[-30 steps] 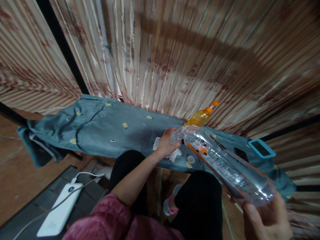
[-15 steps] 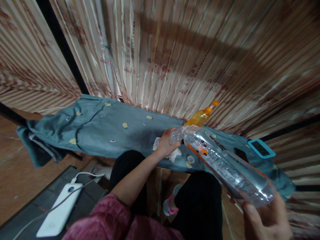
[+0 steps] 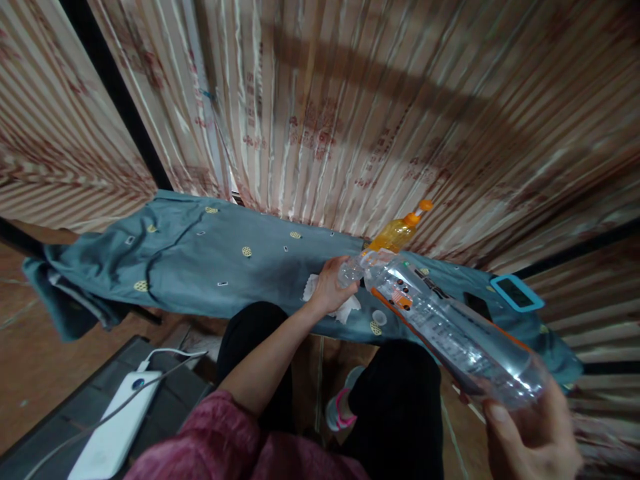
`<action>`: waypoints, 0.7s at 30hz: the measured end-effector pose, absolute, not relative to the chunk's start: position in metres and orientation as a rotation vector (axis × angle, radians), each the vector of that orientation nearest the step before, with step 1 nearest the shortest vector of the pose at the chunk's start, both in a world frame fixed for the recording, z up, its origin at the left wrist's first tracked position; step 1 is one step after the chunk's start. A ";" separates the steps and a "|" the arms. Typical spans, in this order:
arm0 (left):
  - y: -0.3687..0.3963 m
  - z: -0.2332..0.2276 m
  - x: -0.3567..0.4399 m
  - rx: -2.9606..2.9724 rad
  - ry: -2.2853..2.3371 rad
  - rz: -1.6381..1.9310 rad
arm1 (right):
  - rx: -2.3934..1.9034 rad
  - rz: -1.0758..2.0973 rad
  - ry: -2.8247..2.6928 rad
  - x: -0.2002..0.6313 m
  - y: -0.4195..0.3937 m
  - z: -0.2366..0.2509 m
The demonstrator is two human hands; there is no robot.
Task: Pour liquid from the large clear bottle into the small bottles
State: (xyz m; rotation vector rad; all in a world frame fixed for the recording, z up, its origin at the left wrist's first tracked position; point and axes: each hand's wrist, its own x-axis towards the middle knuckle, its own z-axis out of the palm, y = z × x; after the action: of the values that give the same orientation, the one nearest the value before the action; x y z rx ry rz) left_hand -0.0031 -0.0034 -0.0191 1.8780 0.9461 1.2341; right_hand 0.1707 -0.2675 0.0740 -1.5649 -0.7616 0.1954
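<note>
My right hand (image 3: 533, 443) grips the base of a large clear plastic bottle (image 3: 450, 327), tilted so its neck points down and left over the teal cloth (image 3: 200, 260). My left hand (image 3: 330, 287) is closed on a small clear bottle (image 3: 350, 271) held at the big bottle's mouth, with crumpled white tissue (image 3: 345, 308) under it. An orange bottle (image 3: 397, 233) with an orange cap stands just behind them. A small white cap (image 3: 379, 317) lies on the cloth beside the tissue.
A striped curtain (image 3: 350, 113) hangs right behind the cloth-covered surface. A phone in a blue case (image 3: 517, 293) and a dark phone (image 3: 477, 305) lie at the right. A white power bank (image 3: 113, 433) with cable rests at lower left. My knees (image 3: 395, 400) are below.
The view has shifted slightly, so everything sits a little lower-left in frame. Both hands and bottles keep the same pose.
</note>
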 end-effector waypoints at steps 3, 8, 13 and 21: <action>-0.003 -0.020 -0.003 1.881 0.942 1.241 | -1.605 0.199 -0.791 0.170 -0.269 0.075; -0.002 -0.022 -0.002 1.888 0.952 1.238 | -1.641 0.179 -0.791 0.171 -0.270 0.077; -0.002 -0.023 -0.002 1.893 0.952 1.240 | -1.609 0.159 -0.817 0.180 -0.271 0.071; -0.002 -0.022 -0.003 1.885 0.952 1.247 | -1.692 0.164 -0.839 0.176 -0.273 0.071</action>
State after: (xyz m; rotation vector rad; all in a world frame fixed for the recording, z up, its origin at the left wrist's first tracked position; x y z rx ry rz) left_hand -0.0030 -0.0024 -0.0225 1.8847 0.9521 1.2474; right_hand 0.1761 -0.2733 0.0714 -1.6923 -0.8393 0.1637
